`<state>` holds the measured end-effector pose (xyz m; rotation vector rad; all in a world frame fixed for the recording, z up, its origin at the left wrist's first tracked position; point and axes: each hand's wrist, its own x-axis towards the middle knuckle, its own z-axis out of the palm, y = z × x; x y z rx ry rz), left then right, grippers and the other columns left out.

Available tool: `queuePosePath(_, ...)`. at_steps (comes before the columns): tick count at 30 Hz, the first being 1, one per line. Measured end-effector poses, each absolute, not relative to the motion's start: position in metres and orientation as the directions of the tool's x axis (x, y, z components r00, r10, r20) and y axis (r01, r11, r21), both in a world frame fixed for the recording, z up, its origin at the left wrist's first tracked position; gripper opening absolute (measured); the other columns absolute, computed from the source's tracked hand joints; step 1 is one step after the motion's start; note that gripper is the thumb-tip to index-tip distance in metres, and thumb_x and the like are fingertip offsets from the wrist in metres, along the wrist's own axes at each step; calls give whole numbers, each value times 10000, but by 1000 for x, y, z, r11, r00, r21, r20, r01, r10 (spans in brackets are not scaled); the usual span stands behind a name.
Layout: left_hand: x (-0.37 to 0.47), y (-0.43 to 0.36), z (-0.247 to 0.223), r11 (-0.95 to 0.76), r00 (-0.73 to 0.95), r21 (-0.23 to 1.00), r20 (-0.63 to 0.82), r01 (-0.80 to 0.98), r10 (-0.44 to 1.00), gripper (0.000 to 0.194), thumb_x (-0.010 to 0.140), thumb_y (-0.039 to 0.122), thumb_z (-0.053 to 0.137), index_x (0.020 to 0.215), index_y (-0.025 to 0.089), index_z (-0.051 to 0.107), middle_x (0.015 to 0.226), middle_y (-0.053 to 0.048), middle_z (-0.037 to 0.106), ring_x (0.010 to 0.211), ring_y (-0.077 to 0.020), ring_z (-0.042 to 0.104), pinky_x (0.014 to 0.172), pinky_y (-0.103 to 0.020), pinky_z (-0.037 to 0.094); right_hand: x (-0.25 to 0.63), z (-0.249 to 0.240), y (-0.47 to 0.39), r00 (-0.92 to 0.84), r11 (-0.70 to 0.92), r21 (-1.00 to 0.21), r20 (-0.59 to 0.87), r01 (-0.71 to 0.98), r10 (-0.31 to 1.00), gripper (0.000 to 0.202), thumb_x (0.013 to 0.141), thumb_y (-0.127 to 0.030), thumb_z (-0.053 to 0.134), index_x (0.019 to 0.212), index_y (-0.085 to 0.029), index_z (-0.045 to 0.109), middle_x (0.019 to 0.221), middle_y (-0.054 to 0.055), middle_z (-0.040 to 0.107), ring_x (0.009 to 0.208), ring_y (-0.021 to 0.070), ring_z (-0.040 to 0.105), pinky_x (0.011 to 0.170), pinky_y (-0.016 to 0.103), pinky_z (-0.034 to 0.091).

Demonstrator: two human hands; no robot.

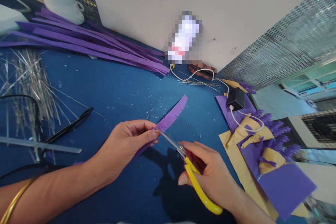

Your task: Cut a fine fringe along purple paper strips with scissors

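Note:
Between the thumb and fingers of my left hand (131, 143) a narrow purple strip (172, 114) is pinched. Its free end points up and to the right, with a row of small fringe cuts along the lower edge. My right hand (210, 168) grips scissors (201, 196) with yellow and red handles. The blades reach toward the strip beside my left thumb and look nearly closed; whether they touch the strip there I cannot tell. More of the strip hangs below my left hand, partly hidden by it.
Long purple strips (91, 43) lie at the back left, near a white mug (61, 1). Thin wires (34, 80) spread over the left side. A phone (183, 38) leans on the back panel, cabled to a black adapter (235, 98). Purple sheets (286, 185) and wrapped purple flowers (278, 136) lie right.

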<state>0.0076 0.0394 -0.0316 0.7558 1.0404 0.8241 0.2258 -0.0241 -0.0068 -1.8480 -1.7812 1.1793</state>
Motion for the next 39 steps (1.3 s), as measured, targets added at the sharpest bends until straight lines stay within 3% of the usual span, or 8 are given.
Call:
queuePosePath(10,8,40,-29,496,286,835,-427,-240,858,139,655,318,830,672,189,781,624,6,681,614,-88,566,577,-149,438,224,-12,-27,-111,-168,-725,-320,668,941,447,714,-361,841,1138,-292,718,815,-28,573,641,132,477,561,235,406)
queuePosePath(17,9,39,-26,509,272,828,-447,-235,852,127,658,309,825,656,195,771,618,9,677,606,-85,558,562,-149,428,221,-10,-25,-134,-155,-733,-319,662,938,403,753,-436,806,1105,-258,726,764,-25,527,631,136,460,548,234,395)
queuePosePath(28,7,38,-31,511,276,829,-449,-225,850,146,684,338,814,683,196,776,628,4,676,612,-86,554,563,-150,416,223,-8,-25,-156,-89,-707,-275,701,949,430,769,-483,777,1123,-243,742,773,2,591,643,154,522,547,242,430)
queuePosePath(35,7,38,-30,516,289,837,-457,-181,841,151,691,346,802,681,199,773,628,7,668,608,-87,541,552,-152,400,222,-13,-26,-111,-131,-702,-287,700,951,491,724,-500,811,1138,-246,739,913,41,665,687,165,566,548,240,457)
queuePosePath(39,8,38,-29,496,295,852,-436,-168,850,148,710,341,785,669,200,769,632,8,662,622,-90,540,569,-157,401,222,-12,-25,-122,-111,-701,-273,704,954,475,737,-516,798,1119,-240,741,819,15,624,630,144,524,536,236,434)
